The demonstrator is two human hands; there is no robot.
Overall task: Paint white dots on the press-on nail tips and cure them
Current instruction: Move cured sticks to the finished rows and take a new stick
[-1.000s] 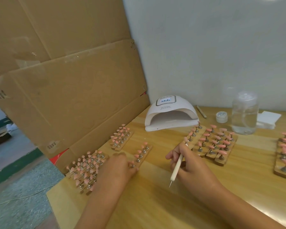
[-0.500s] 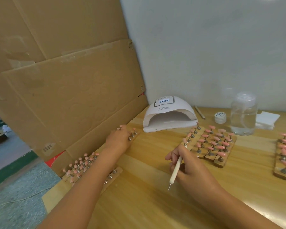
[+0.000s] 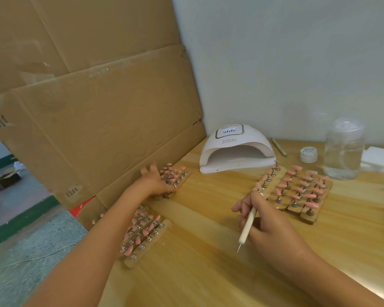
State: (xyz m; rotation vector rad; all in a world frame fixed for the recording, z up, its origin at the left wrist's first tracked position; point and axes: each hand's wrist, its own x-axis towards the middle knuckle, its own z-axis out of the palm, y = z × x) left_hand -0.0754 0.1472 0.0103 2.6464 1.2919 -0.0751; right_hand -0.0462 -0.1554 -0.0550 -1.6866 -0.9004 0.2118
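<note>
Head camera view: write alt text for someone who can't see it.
A person's left hand reaches onto a wooden rack of pink nail tips while the right hand holds a white dotting pen. More racks and a white curing lamp sit on the wooden table.

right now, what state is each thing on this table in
curing lamp, display lit, opening empty
clear jar, upright, lid on
small pot, lid on
dotting tool, gripped by right hand
left hand, fingers spread, resting on nail strips beside the cardboard
</note>
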